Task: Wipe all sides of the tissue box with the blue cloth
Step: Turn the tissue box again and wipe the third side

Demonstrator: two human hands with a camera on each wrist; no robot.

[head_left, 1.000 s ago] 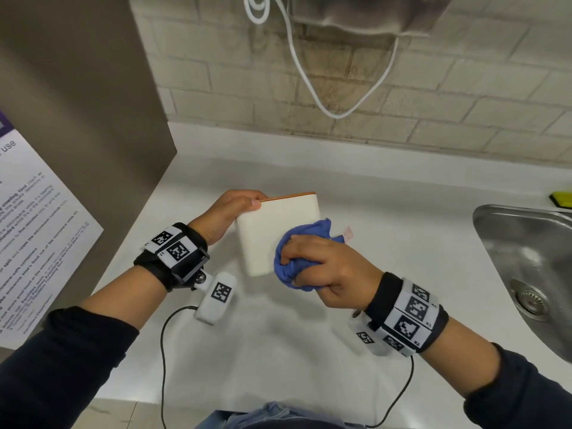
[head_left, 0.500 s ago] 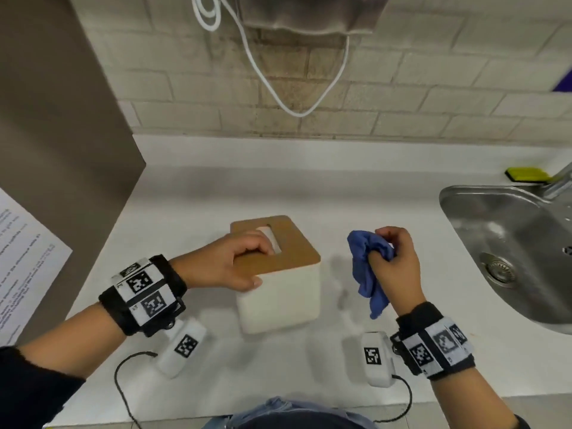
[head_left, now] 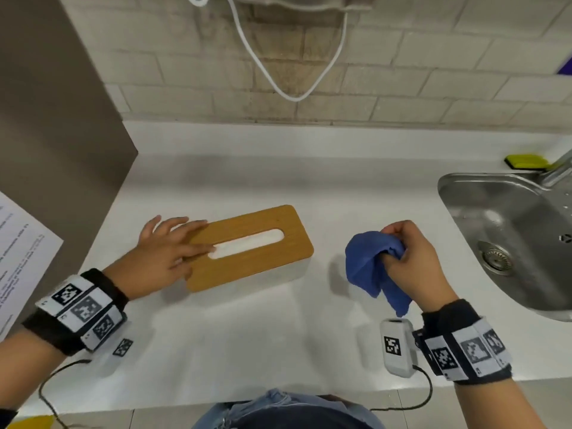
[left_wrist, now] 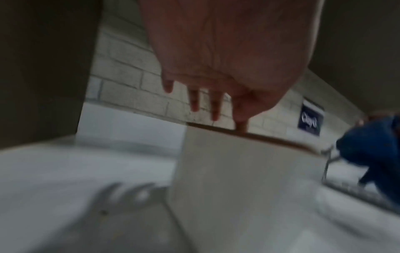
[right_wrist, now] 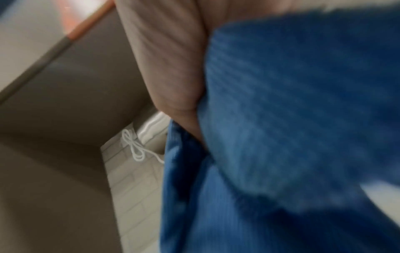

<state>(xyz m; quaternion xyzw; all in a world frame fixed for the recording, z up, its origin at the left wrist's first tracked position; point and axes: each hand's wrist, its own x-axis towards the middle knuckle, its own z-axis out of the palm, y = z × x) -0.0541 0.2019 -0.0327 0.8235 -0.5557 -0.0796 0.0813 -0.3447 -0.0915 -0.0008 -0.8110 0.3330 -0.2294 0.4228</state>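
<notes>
Left hand (head_left: 161, 255) lies flat, fingers spread straight across the near end of the tissue box (head_left: 247, 247), which sits upright on the white surface (head_left: 247, 335), wooden lid up. Well apart to its right, the right hand (head_left: 414, 261) clutches the bunched blue cloth (head_left: 371, 267) above the surface. Sink (head_left: 464, 193) at far right.

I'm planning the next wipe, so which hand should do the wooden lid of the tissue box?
The right hand: it already grips the bunched blue cloth beside the white tissue box. The left hand lies flat on the wooden lid's end, steadying it.
</notes>
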